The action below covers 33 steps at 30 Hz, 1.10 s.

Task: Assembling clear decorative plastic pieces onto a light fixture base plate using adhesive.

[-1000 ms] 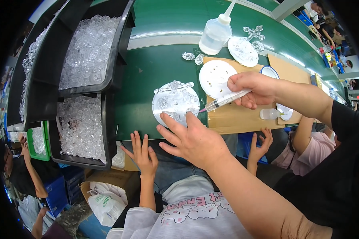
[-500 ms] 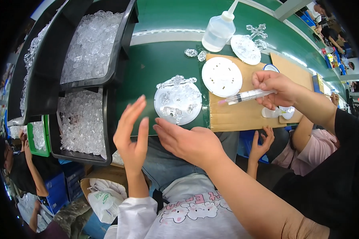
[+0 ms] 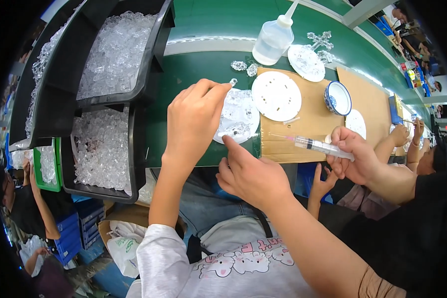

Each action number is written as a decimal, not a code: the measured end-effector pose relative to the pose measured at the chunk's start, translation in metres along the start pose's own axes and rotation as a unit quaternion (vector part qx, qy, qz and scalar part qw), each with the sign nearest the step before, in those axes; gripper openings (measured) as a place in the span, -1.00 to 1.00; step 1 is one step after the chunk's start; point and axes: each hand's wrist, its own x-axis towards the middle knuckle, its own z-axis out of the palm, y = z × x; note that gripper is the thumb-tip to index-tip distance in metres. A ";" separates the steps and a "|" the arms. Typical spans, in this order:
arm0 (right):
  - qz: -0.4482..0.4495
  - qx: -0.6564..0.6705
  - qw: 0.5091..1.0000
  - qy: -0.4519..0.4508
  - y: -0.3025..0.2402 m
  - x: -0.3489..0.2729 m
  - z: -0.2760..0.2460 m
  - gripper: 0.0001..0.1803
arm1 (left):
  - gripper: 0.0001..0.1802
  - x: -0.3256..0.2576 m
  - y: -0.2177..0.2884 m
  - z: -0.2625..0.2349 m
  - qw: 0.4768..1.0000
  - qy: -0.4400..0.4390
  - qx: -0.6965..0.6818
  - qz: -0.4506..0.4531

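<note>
My left hand [image 3: 193, 121] is closed on a clear plastic crystal piece [image 3: 233, 82]; only its tip shows past my fingers. Just beside it, a white round disc [image 3: 253, 116] carries clear faceted pieces. A co-worker's hand [image 3: 253, 179] comes from the right, its forefinger at the disc's near edge. The same person's other hand [image 3: 355, 156] holds a clear syringe [image 3: 318, 145] with a pink tip, pointed left. What looks like my right hand [image 3: 325, 184] is raised below the table edge, fingers apart and apparently bare; the co-worker's arm hides its forearm.
Black bins [image 3: 143, 89] full of clear plastic pieces stand at left. A holed white disc [image 3: 276, 95], a small clear tube [image 3: 291, 120] and a blue-rimmed bowl [image 3: 337, 98] lie on cardboard. Behind are a squeeze bottle [image 3: 273, 42] and a disc with a clear cross [image 3: 319, 40].
My left hand has moved up and closed on a clear piece. The disc has shifted right. The co-worker's syringe has moved down and right, uncovering the bowl; their other hand now points a finger.
</note>
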 end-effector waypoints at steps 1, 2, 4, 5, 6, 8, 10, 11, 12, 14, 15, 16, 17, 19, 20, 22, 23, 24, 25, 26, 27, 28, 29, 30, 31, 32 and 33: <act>-0.008 -0.017 1.000 -0.014 0.002 0.000 -0.002 -0.68 | -0.79 0.001 0.003 0.001 0.999 0.020 0.046 0.021; -0.005 -0.017 1.000 -0.016 0.001 0.000 -0.002 -0.68 | -0.79 0.002 0.006 0.004 0.994 0.039 0.090 0.044; 0.029 0.076 0.996 0.044 -0.002 0.006 -0.002 -0.89 | -0.79 0.003 0.013 0.008 0.992 0.039 0.113 0.040; 0.028 0.077 0.996 0.045 -0.001 0.009 -0.006 -0.89 | -0.79 0.002 0.013 0.009 0.989 0.038 0.140 0.033; 0.015 0.092 0.995 0.026 0.003 0.012 -0.014 -0.91 | -0.79 0.001 0.012 0.008 0.989 0.037 0.141 0.032; 0.004 0.107 0.994 0.005 0.009 0.014 -0.021 -0.92 | -0.82 0.002 0.011 0.005 0.990 0.030 0.135 0.016; 0.004 0.100 0.995 -0.014 0.012 0.014 -0.024 -0.88 | -0.81 0.002 0.014 0.004 0.992 0.048 0.115 0.027; 0.005 0.100 0.995 -0.014 0.014 0.013 -0.025 -0.88 | -0.81 0.002 0.015 0.003 0.992 0.065 0.099 0.036; 0.003 0.111 0.994 -0.021 0.015 0.013 -0.025 -0.87 | -0.81 -0.002 0.016 -0.001 0.992 0.065 0.099 0.037; -0.003 0.126 0.991 -0.036 0.012 0.017 -0.013 -0.86 | -0.76 -0.027 0.009 -0.003 0.990 0.120 0.072 0.031; -0.015 0.141 0.989 -0.039 0.013 0.021 -0.019 -0.86 | -0.73 -0.045 0.007 -0.016 0.988 0.130 0.075 0.019; -0.019 0.152 0.987 -0.052 0.014 0.022 -0.022 -0.85 | -0.75 -0.065 0.002 -0.020 0.988 0.136 0.078 0.009; -0.015 0.150 0.987 -0.054 0.017 0.022 -0.025 -0.85 | -0.74 -0.086 -0.001 -0.021 0.989 0.133 0.067 -0.016; -0.019 0.142 0.988 -0.058 0.019 0.022 -0.030 -0.83 | -0.70 -0.132 -0.008 -0.019 0.987 0.133 0.046 -0.082; -0.025 0.144 0.988 -0.055 0.017 0.026 -0.030 -0.83 | -0.70 -0.158 -0.014 -0.016 0.986 0.132 0.051 -0.086; -0.011 0.136 0.987 -0.080 0.029 0.017 -0.032 -0.83 | -0.65 -0.181 -0.020 0.004 0.984 0.117 0.089 -0.100; -0.007 0.139 0.987 -0.080 0.031 0.015 -0.031 -0.83 | -0.65 -0.190 -0.023 0.010 0.985 0.114 0.088 -0.097; -0.015 0.131 0.988 -0.077 0.030 0.017 -0.031 -0.83 | -0.60 -0.201 -0.026 0.012 0.982 0.099 0.116 -0.110; -0.021 0.123 0.989 -0.074 0.029 0.017 -0.031 -0.83 | -0.54 -0.210 -0.029 0.014 0.979 0.085 0.141 -0.120; -0.038 0.129 0.989 -0.066 0.022 0.023 -0.024 -0.83 | -0.54 -0.223 -0.033 0.012 0.975 0.084 0.155 -0.134; -0.041 0.141 0.989 -0.028 0.014 0.027 -0.016 -0.87 | -0.50 -0.233 -0.036 0.009 0.971 0.057 0.175 -0.152; -0.043 0.153 0.987 0.010 0.006 0.031 -0.011 -0.91 | -0.45 -0.242 -0.039 0.007 0.965 0.029 0.195 -0.170; -0.036 0.144 0.989 0.001 0.012 0.024 -0.014 -0.91 | -0.40 -0.236 -0.041 0.016 0.971 0.040 0.173 -0.158; -0.025 0.132 0.991 -0.009 0.017 0.018 -0.017 -0.91 | -0.40 -0.230 -0.041 0.024 0.974 0.045 0.161 -0.152; -0.014 0.119 0.993 -0.020 0.023 0.012 -0.021 -0.92 | -0.40 -0.223 -0.040 0.031 0.976 0.051 0.153 -0.143; -0.025 0.123 0.992 -0.012 0.019 0.015 -0.019 -0.92 | -0.39 -0.230 -0.042 0.030 0.973 0.051 0.167 -0.150; -0.033 0.130 0.991 -0.008 0.016 0.019 -0.018 -0.92 | -0.39 -0.236 -0.044 0.029 0.970 0.052 0.177 -0.157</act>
